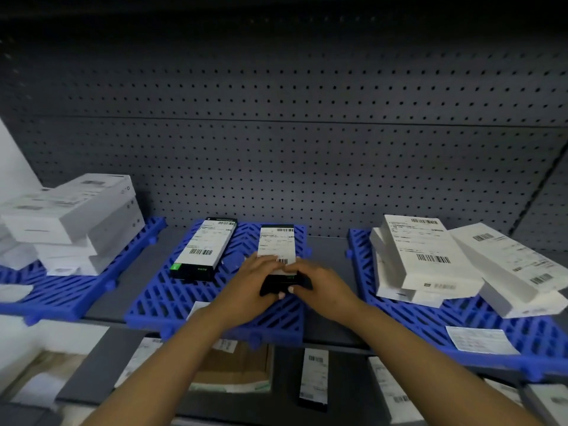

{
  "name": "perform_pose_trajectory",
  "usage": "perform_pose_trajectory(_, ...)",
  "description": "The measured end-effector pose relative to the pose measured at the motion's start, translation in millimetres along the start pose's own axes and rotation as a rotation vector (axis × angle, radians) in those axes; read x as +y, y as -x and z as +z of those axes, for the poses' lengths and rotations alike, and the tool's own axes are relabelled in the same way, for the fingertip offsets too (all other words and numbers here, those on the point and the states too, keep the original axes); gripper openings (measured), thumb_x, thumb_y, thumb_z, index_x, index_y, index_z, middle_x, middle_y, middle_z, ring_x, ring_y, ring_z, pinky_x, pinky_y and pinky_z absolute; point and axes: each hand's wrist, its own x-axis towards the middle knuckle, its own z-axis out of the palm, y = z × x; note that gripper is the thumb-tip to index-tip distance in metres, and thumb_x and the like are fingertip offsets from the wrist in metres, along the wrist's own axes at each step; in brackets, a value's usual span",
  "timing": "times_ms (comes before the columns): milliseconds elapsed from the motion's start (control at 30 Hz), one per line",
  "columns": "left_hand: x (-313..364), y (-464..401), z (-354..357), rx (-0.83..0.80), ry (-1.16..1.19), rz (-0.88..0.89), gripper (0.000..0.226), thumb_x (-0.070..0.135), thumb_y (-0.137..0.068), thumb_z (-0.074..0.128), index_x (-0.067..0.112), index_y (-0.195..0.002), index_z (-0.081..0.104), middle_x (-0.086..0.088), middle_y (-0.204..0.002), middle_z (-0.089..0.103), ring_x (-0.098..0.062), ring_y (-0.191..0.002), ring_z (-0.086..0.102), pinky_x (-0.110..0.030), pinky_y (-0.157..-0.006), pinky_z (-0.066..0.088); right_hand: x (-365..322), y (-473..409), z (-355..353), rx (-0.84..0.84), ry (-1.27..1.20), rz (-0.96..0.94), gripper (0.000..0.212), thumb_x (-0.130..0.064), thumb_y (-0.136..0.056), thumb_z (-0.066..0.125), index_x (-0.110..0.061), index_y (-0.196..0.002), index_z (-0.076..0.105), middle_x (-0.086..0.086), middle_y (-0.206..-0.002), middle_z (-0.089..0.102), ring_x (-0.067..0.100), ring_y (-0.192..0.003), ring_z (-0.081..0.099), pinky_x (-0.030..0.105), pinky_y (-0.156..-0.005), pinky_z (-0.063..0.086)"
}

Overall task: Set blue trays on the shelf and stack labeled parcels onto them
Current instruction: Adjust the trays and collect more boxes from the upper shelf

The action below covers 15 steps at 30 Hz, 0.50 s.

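Both hands, left hand (256, 276) and right hand (319, 279), are gripping the near end of a flat black labeled parcel (277, 245) lying on the middle blue tray (159, 298), a slotted plastic grid. A second black parcel (204, 249) is lying just left. White boxes (427, 256) are piling on the right tray (504, 321), more white boxes (76, 219) on the left tray (70, 299).

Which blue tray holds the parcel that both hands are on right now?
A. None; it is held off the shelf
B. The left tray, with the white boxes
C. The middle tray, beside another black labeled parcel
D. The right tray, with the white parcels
C: the left hand and right hand grip the near end of a black labeled parcel lying on the middle tray, right of another black parcel.
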Motion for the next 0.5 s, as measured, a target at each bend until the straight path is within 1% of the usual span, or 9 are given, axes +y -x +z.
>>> perform_pose_trajectory(67,-2.2,-2.5,-2.9,-0.014,-0.026,0.014,0.062,0.035,-0.086,0.067,0.027,-0.14,0.038,0.005,-0.148,0.033,-0.011,-0.139,0.02,-0.027,-0.116,0.006,0.6,-1.5,1.2,0.003,0.01,-0.005,0.041,-0.014,-0.089,0.062,-0.016,-0.129,0.054,-0.001,-0.134,0.053,0.013,-0.121,0.049,0.018,-0.101,0.035)
perform_pose_trajectory(133,-3.2,-5.9,-6.0,-0.068,-0.086,-0.004,0.069,0.048,-0.082,0.063,0.03,-0.143,0.034,0.006,-0.15,0.03,-0.016,-0.141,0.018,-0.033,-0.117,0.006,0.1,0.1,-1.3,-0.007,0.029,-0.001,0.044,-0.014,-0.09,0.061,-0.016,-0.133,0.051,0.001,-0.139,0.049,0.014,-0.126,0.045,0.02,-0.106,0.032)
perform_pose_trajectory(167,-2.2,-7.1,-7.9,-0.104,-0.11,-0.028,0.075,0.055,-0.078,0.057,0.032,-0.144,0.031,0.007,-0.152,0.026,-0.019,-0.143,0.013,-0.038,-0.117,0.006,-0.7,2.3,-4.3,-0.015,0.039,0.004,0.047,-0.015,-0.091,0.06,-0.017,-0.136,0.047,0.002,-0.142,0.046,0.014,-0.13,0.042,0.017,-0.107,0.029)
perform_pose_trajectory(233,1.7,-8.4,-11.1,-0.161,-0.156,-0.08,0.082,0.062,-0.074,0.048,0.034,-0.147,0.024,0.008,-0.156,0.017,-0.022,-0.145,0.002,-0.045,-0.117,0.002,-2.6,8.7,-12.8,-0.003,0.069,-0.009,0.052,-0.016,-0.094,0.057,-0.021,-0.143,0.038,0.0,-0.148,0.039,0.012,-0.135,0.034,0.008,-0.104,0.019)
perform_pose_trajectory(300,8.2,-8.1,-13.5,-0.168,-0.231,-0.082,0.082,0.063,-0.079,0.049,0.033,-0.149,0.019,0.007,-0.158,0.007,-0.02,-0.145,-0.009,-0.046,-0.117,-0.003,-6.9,21.5,-26.0,0.037,0.133,-0.054,0.055,-0.018,-0.096,0.053,-0.026,-0.146,0.032,-0.003,-0.15,0.035,0.009,-0.137,0.029,0.004,-0.101,0.014)
perform_pose_trajectory(333,13.9,-7.7,-15.6,-0.154,-0.26,-0.071,0.08,0.062,-0.082,0.05,0.033,-0.149,0.018,0.006,-0.159,0.003,-0.018,-0.144,-0.013,-0.046,-0.117,-0.004,-10.5,30.8,-34.8,0.053,0.166,-0.076,0.056,-0.02,-0.096,0.052,-0.028,-0.147,0.029,-0.005,-0.151,0.033,0.008,-0.138,0.026,0.006,-0.102,0.013)
perform_pose_trajectory(400,31.6,-8.3,-20.9,-0.113,-0.303,-0.03,0.081,0.067,-0.083,0.043,0.03,-0.149,0.016,0.005,-0.159,0.001,-0.016,-0.144,-0.015,-0.046,-0.117,-0.002,-17.2,52.1,-55.3,0.083,0.232,-0.117,0.058,-0.025,-0.096,0.053,-0.032,-0.147,0.026,-0.008,-0.151,0.031,0.007,-0.138,0.024,0.011,-0.107,0.015)
perform_pose_trajectory(467,61.2,-10.8,-29.2,-0.072,-0.344,0.014,0.086,0.072,-0.081,0.036,0.028,-0.15,0.013,0.005,-0.159,0.003,-0.016,-0.145,-0.011,-0.046,-0.118,0.001,-21.9,75.3,-79.3,0.117,0.309,-0.161,0.061,-0.027,-0.094,0.055,-0.033,-0.147,0.025,-0.008,-0.15,0.033,0.009,-0.136,0.028,0.02,-0.111,0.02)
perform_pose_trajectory(500,78.5,-12.8,-33.6,-0.058,-0.354,0.031,0.084,0.07,-0.084,0.039,0.027,-0.151,0.012,0.005,-0.159,0.004,-0.015,-0.145,-0.009,-0.044,-0.118,0.003,-22.2,87.0,-92.4,0.131,0.353,-0.178,0.062,-0.027,-0.093,0.056,-0.032,-0.147,0.025,-0.007,-0.15,0.035,0.01,-0.136,0.03,0.023,-0.112,0.021)
